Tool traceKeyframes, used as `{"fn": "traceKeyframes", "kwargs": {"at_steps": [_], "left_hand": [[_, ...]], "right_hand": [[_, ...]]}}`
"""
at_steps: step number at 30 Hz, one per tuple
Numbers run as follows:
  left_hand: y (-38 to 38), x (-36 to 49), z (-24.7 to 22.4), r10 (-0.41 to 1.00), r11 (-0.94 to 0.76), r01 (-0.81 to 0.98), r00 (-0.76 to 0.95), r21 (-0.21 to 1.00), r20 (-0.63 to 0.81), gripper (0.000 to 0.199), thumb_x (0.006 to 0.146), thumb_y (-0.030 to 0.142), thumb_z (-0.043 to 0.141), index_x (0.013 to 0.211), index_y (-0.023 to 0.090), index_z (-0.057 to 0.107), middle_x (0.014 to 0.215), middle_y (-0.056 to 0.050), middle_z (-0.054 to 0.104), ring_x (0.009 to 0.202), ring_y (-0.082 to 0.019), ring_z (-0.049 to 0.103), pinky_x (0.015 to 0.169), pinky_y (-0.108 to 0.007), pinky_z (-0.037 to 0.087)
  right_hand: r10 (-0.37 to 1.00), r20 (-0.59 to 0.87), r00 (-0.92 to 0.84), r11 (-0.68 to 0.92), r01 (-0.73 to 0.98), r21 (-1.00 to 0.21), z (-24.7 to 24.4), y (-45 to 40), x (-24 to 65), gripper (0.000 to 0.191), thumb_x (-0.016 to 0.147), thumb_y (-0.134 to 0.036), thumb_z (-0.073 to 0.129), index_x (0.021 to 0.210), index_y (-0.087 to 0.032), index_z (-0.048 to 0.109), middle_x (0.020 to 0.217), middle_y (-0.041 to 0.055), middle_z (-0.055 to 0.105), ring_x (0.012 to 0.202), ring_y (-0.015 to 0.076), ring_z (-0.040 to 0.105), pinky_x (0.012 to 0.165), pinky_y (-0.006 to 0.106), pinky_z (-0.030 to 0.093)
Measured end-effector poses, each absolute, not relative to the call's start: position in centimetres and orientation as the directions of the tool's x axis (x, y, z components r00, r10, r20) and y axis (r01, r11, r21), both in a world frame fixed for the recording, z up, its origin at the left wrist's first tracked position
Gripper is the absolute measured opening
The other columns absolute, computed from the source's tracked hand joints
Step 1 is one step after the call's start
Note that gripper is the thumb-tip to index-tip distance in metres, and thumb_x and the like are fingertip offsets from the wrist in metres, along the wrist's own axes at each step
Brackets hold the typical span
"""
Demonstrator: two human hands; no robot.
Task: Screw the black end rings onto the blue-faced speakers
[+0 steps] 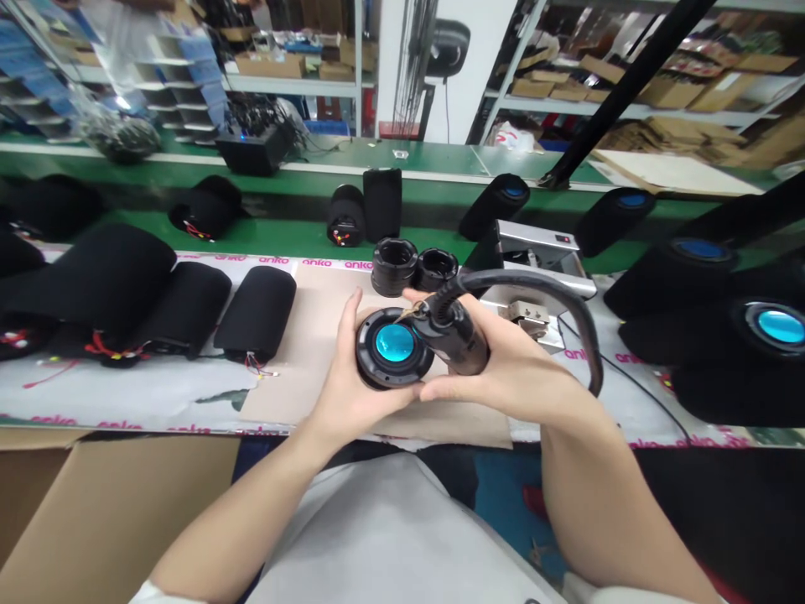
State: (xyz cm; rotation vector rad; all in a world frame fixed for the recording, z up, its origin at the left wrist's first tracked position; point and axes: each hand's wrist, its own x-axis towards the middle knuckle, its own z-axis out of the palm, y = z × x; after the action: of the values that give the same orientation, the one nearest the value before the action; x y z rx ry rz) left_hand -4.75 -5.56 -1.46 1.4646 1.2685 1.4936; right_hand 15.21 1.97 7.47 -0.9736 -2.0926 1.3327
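Observation:
My left hand [352,382] wraps round the side of a round black speaker [371,361] with a shiny blue centre, which faces up towards me. In my right hand [503,361] is a black electric screwdriver [462,340], tilted, with a thick cable [547,281] looping off to the right. My right fingertips reach the speaker's right edge, and the front end of the screwdriver lies over its rim. The lower body of the speaker is hidden from me. Just behind it stand two black ring-shaped parts [394,268], side by side.
Several black fabric-covered cylinders [257,315] with loose wires lie on the left. To the right is a silver machine [534,252], with more cylinders [679,306] showing blue ends beyond it. A green conveyor [289,226] runs behind. Cardboard [314,335] covers the bench under my hands.

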Motion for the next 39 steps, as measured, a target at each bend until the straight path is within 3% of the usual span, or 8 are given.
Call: {"fn": "traceKeyframes", "kwargs": {"at_steps": [5,11,14,19,26,29,34,39], "left_hand": [[-5.6,-4.0,-1.8,0.933,-0.275,0.174,-0.19,0.946,0.306,0.133,0.073,0.061,0.096,0.171,0.032,0.01,0.158,-0.017,0.054,0.149,-0.039,0.057,0.127,-0.055,0.047],[-6.0,-3.0,-2.1,0.911,-0.319,0.186,-0.209,0.929,0.355,0.128,0.079,0.068,0.089,0.171,0.033,0.007,0.164,-0.018,0.049,0.152,-0.038,0.055,0.126,-0.055,0.048],[-6.0,-3.2,-2.5,0.902,-0.322,0.247,-0.215,0.914,0.376,0.13,0.077,0.073,0.087,0.171,0.032,0.009,0.162,-0.019,0.05,0.15,-0.039,0.057,0.124,-0.056,0.049],[-6.0,-3.5,-3.1,0.874,-0.382,0.294,-0.192,0.876,0.446,0.125,0.077,0.073,0.087,0.17,0.032,0.014,0.159,-0.019,0.051,0.147,-0.04,0.058,0.123,-0.055,0.049],[-6.3,-3.2,-3.2,0.878,-0.413,0.209,-0.168,0.886,0.448,0.128,0.084,0.059,0.089,0.172,0.037,-0.001,0.159,-0.016,0.05,0.144,-0.036,0.061,0.121,-0.052,0.052],[-6.2,-3.1,-3.6,0.865,-0.448,0.157,-0.173,0.88,0.472,0.122,0.085,0.055,0.089,0.172,0.038,0.006,0.16,-0.015,0.05,0.144,-0.036,0.061,0.122,-0.054,0.051],[-6.4,-3.0,-4.2,0.862,-0.429,0.172,-0.215,0.887,0.459,0.121,0.079,0.051,0.095,0.17,0.038,0.016,0.162,-0.016,0.047,0.15,-0.039,0.054,0.126,-0.059,0.047],[-6.3,-3.0,-4.3,0.84,-0.458,0.226,-0.206,0.86,0.502,0.117,0.082,0.054,0.092,0.17,0.035,0.017,0.162,-0.017,0.048,0.149,-0.04,0.055,0.125,-0.058,0.047]], "right_hand": [[0.861,0.13,-0.492,0.283,0.249,-0.926,6.8,1.2,15.2,0.085,0.064,-0.039,0.105,0.14,-0.035,0.068,0.15,-0.0023,0.066,0.148,0.0316,0.058,0.12,0.045,0.058],[0.919,0.042,-0.391,0.192,0.353,-0.916,6.2,0.0,14.3,0.079,0.06,-0.04,0.105,0.133,-0.034,0.073,0.129,0.0009,0.076,0.126,0.0357,0.071,0.116,0.056,0.058],[0.93,0.025,-0.368,0.175,0.379,-0.909,6.8,-0.3,14.1,0.071,0.061,-0.04,0.102,0.126,-0.032,0.075,0.122,0.0015,0.077,0.117,0.035,0.073,0.114,0.056,0.059],[0.912,0.029,-0.408,0.221,0.432,-0.875,8.0,-0.3,14.0,0.066,0.063,-0.034,0.099,0.123,-0.029,0.071,0.113,0.0019,0.077,0.106,0.0297,0.074,0.102,0.046,0.066],[0.854,0.115,-0.508,0.42,0.541,-0.729,8.0,-1.0,14.0,0.063,0.075,-0.03,0.096,0.132,-0.038,0.07,0.114,-0.0004,0.076,0.1,0.0252,0.076,0.086,0.035,0.067],[0.874,0.096,-0.477,0.376,0.537,-0.755,7.6,-1.5,13.9,0.059,0.079,-0.034,0.093,0.132,-0.038,0.068,0.124,-0.0007,0.076,0.11,0.0267,0.076,0.092,0.038,0.067],[0.899,0.028,-0.437,0.241,0.44,-0.865,7.1,-0.5,14.6,0.076,0.065,-0.039,0.102,0.132,-0.035,0.066,0.137,0.0006,0.073,0.133,0.0323,0.068,0.111,0.047,0.061],[0.861,0.04,-0.508,0.337,0.51,-0.791,8.5,-0.1,13.9,0.069,0.069,-0.034,0.099,0.13,-0.034,0.066,0.125,0.0006,0.075,0.123,0.0307,0.071,0.117,0.05,0.057]]}}
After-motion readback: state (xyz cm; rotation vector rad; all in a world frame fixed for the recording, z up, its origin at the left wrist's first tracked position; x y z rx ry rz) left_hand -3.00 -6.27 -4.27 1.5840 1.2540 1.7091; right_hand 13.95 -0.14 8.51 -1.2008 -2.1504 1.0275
